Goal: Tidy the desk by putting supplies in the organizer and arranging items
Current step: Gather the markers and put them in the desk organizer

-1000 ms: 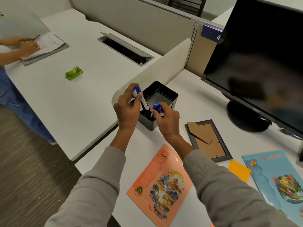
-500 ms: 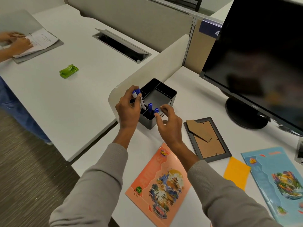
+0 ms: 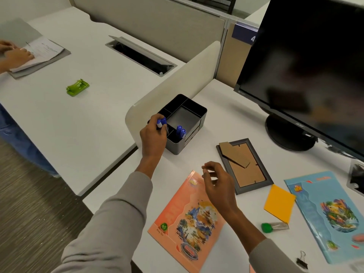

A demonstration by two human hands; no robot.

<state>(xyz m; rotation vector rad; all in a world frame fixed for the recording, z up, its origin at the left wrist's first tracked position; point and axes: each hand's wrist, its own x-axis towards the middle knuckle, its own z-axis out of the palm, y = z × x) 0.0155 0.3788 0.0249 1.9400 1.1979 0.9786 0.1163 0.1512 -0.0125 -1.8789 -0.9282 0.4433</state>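
Gripping 1 blue-capped white marker (image 3: 161,123) above the black compartmented plastic organizer (image 3: 194,111), the left hand (image 3: 152,138) has fingers clenched on it. Just right of those fingertips, 2 blue-capped markers (image 3: 181,131) stand in the front compartment; the others look empty. The right hand (image 3: 217,186) hovers slack, holding nothing. Beyond it, most items remain loose.

The orange picture-cover notebook (image 3: 187,219) carries a green "65" badge with "King Size" beneath, the light-blue picture-cover notebook (image 3: 325,213) reads "ALL NEW" in yellow, and the dark blue partition sign (image 3: 245,34) shows a white "4".
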